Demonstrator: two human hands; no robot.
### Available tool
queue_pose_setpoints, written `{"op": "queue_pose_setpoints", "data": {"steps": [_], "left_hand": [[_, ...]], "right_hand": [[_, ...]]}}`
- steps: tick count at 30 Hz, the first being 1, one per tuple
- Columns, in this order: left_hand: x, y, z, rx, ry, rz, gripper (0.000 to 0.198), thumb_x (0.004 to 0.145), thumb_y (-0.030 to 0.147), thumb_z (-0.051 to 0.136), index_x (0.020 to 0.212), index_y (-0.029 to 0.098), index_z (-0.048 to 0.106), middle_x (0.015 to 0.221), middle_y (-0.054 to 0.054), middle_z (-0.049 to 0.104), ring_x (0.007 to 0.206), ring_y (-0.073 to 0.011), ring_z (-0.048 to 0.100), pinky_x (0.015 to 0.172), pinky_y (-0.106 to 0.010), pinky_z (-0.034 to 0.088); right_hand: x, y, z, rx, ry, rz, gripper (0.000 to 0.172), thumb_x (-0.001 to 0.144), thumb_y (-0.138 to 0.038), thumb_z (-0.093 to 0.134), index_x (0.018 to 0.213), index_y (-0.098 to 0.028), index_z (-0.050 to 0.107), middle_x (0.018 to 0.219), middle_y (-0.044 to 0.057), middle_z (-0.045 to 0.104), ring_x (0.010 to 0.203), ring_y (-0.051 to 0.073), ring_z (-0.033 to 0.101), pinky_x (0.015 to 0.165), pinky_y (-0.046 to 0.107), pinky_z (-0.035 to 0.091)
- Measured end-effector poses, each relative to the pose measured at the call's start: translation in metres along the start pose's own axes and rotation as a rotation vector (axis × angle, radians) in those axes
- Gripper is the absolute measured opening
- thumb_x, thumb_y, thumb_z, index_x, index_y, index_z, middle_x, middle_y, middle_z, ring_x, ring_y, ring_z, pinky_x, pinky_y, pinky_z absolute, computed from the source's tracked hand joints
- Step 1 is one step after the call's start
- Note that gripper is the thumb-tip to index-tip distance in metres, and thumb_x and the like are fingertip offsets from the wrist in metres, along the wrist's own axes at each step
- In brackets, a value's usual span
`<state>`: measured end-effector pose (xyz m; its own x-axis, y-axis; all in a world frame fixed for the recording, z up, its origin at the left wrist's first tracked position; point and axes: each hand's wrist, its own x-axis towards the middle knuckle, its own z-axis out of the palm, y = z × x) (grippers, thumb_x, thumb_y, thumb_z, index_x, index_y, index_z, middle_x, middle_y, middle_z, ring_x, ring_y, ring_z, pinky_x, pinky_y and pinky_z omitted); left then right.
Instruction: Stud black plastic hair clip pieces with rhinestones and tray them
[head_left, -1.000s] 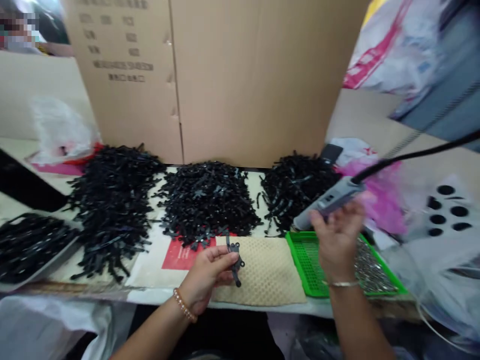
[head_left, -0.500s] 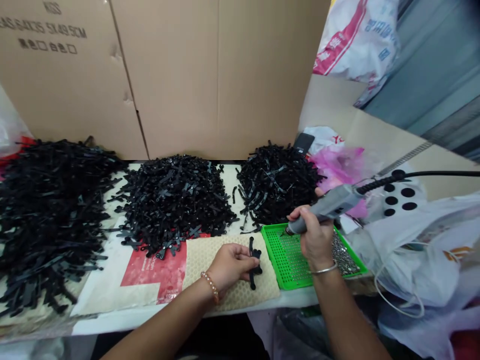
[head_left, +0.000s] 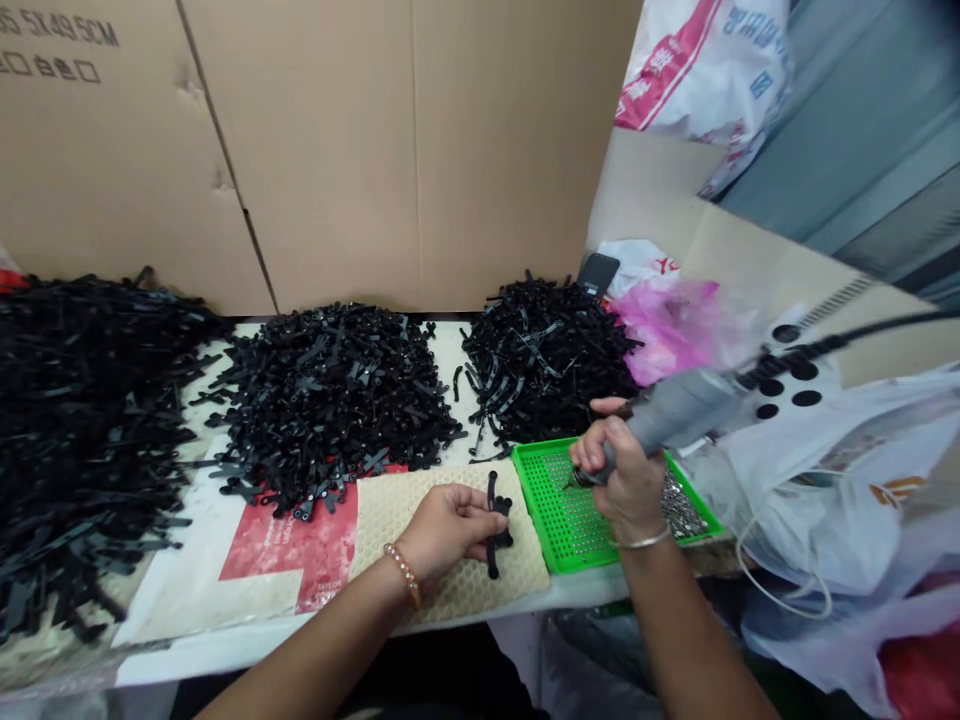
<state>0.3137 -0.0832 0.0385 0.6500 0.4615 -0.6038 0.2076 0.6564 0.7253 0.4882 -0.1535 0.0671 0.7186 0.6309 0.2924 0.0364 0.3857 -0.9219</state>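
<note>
The black part (head_left: 493, 520) is being held just over the mat (head_left: 390, 510), the left hand's (head_left: 446, 530) grip pinching its side. The right hand (head_left: 622, 482) is clenching a driver (head_left: 675, 408), tip dipping into the green tray (head_left: 562, 525) beside the screws (head_left: 679, 510). Keeping the part flat and the tip upright seems wise. Heaps (head_left: 337, 400) are crowding the worktop (head_left: 225, 640); the cord (head_left: 862, 335) and bags (head_left: 825, 480) are hanging close on the right.

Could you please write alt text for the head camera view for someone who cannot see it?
The person's left hand holds a small black plastic part over a beige honeycomb mat, while the right hand grips a grey corded power tool, tip down at a green perforated tray holding screws. Heaps of black parts lie behind, before a cardboard wall.
</note>
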Motion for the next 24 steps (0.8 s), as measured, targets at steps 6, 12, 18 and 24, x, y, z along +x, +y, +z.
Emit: {"op": "queue_pose_setpoints", "data": {"steps": [6,12,18,24], "left_hand": [[0.001,0.0,-0.003,0.024,-0.033,-0.005,0.028,0.054,0.017,0.085,0.067,0.012,0.06,0.058,0.0,0.063,0.053,-0.0098,0.059,0.047,-0.018,0.046],[0.002,-0.002,-0.003,0.048,-0.031,-0.009,0.031,0.053,0.02,0.086,0.068,0.011,0.061,0.06,-0.001,0.064,0.054,-0.0101,0.059,0.048,-0.019,0.046],[0.001,-0.003,-0.004,0.05,-0.029,0.024,0.031,0.054,0.022,0.086,0.069,0.011,0.061,0.062,-0.002,0.064,0.056,-0.0108,0.06,0.049,-0.019,0.046],[0.003,-0.004,-0.004,0.055,-0.029,0.021,0.033,0.051,0.024,0.087,0.069,0.012,0.061,0.061,-0.001,0.064,0.055,-0.0103,0.06,0.049,-0.018,0.046]], "right_hand": [[-0.049,-0.006,-0.018,-0.013,-0.015,0.012,0.018,0.083,-0.036,0.058,0.095,-0.023,0.053,0.044,-0.009,0.038,0.037,0.011,0.033,0.043,0.024,0.037],[-0.058,0.002,-0.022,-0.028,0.035,0.0,0.017,0.084,-0.035,0.057,0.095,-0.023,0.051,0.044,-0.009,0.038,0.038,0.011,0.034,0.044,0.024,0.037],[-0.057,0.004,-0.024,-0.03,0.029,0.004,0.019,0.084,-0.035,0.058,0.096,-0.022,0.051,0.046,-0.009,0.039,0.038,0.01,0.036,0.044,0.025,0.037],[-0.058,0.009,-0.028,-0.03,0.003,-0.002,0.017,0.086,-0.034,0.058,0.097,-0.023,0.051,0.048,-0.008,0.041,0.041,0.011,0.038,0.045,0.025,0.037]]}}
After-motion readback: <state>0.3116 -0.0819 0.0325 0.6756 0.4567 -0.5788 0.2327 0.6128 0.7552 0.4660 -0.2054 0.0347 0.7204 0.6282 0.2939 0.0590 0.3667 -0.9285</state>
